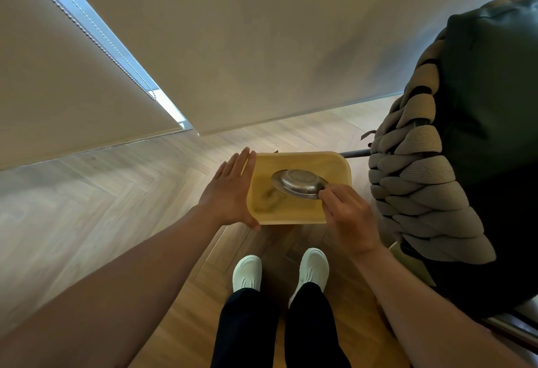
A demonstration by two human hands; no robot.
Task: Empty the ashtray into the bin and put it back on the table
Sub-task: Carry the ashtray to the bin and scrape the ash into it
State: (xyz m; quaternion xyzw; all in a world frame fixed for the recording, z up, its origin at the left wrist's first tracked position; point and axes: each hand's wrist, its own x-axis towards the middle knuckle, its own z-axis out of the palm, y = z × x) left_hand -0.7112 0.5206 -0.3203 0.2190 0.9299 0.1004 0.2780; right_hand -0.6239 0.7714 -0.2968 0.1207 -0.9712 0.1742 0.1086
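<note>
A round metal ashtray (298,183) is turned upside down over the open top of a yellow wooden bin (340,166) that stands on the floor in front of my feet. My right hand (346,219) pinches the ashtray's right rim. My left hand (230,193) lies flat against the bin's left side, fingers straight and together, thumb at the near corner. Dark ash or debris lies on the bin's bottom at the left. No table is in view.
A chair (454,146) with thick woven beige cords and a dark cushion stands close on the right, touching distance from the bin. A wall and a window blind with a bead chain (96,38) rise behind. My white shoes (247,273) stand on the herringbone wood floor.
</note>
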